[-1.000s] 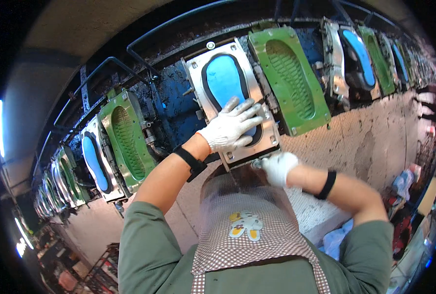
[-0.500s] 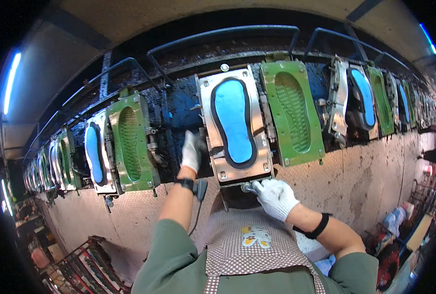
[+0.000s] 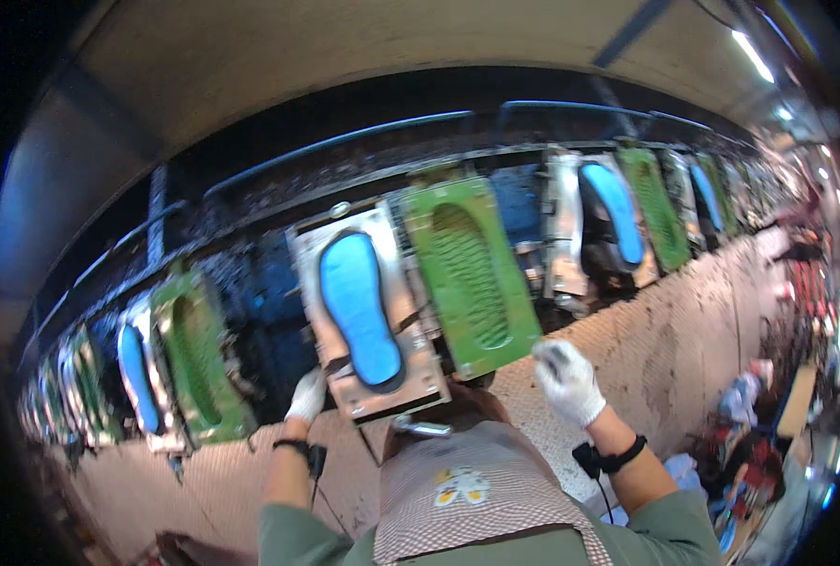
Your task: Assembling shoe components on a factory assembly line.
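Fingers (image 3: pixel 308 391) against metal mould (image 3: pixel 368 321) left edge.

Sole (image 3: pixel 359 308) in metal mould (image 3: pixel 368 325); ribbed plate (image 3: pixel 470 275) right; left hand (image 3: pixel 307 395) below-left.

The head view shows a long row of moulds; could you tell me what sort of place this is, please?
Probably a shoe-sole factory line: a metal mould holds a blue sole, green lids stand open, and the gloved left hand touches the mould.

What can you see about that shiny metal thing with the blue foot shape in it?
The metal mould plate is a silvery, scuffed rectangle, tilted, with a blue sole-shaped insert in its middle. It sits in the row between green moulds. The gloved left hand touches its lower left edge; the right hand is apart.
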Demonstrator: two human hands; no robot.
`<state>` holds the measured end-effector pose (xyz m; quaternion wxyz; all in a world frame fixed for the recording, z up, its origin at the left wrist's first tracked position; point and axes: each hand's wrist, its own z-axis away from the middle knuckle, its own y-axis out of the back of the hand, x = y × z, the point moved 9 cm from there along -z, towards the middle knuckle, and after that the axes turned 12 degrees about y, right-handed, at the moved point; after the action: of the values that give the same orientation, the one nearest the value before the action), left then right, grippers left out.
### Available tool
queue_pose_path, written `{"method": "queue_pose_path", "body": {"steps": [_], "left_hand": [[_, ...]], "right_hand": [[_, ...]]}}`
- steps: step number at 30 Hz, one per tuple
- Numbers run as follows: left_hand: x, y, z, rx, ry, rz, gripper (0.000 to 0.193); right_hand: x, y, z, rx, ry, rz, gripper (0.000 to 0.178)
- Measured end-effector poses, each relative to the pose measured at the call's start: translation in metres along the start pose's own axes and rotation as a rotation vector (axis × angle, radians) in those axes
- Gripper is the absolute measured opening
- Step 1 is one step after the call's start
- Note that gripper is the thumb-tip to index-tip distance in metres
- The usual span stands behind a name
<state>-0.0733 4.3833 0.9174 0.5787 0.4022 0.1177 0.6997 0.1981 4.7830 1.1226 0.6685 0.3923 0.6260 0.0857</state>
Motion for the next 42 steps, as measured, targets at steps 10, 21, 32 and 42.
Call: {"method": "queue_pose_path", "body": {"steps": [10,21,32,42], "left_hand": [[0.257,0.047,0.151,0.553,-0.443,0.548,0.027],[0.462,-0.224,0.047,0.322,-0.166,0.357,0.061],[0.522,-0.372,0.044,0.054,0.031,0.517,0.106],[0.607,-0.331,0.09,0.715,-0.569,0.041,0.11]], "right_hand": [[0.192,0.132,-0.164,-0.087,0.052,0.953,0.032],[0.257,0.14,-0.222,-0.165,0.237,0.675,0.028],[0.182,0.273,-0.213,0.084,0.507,-0.025,0.029],[0.32,0.202,-0.132,-0.095,0.527,0.007,0.053]]}}
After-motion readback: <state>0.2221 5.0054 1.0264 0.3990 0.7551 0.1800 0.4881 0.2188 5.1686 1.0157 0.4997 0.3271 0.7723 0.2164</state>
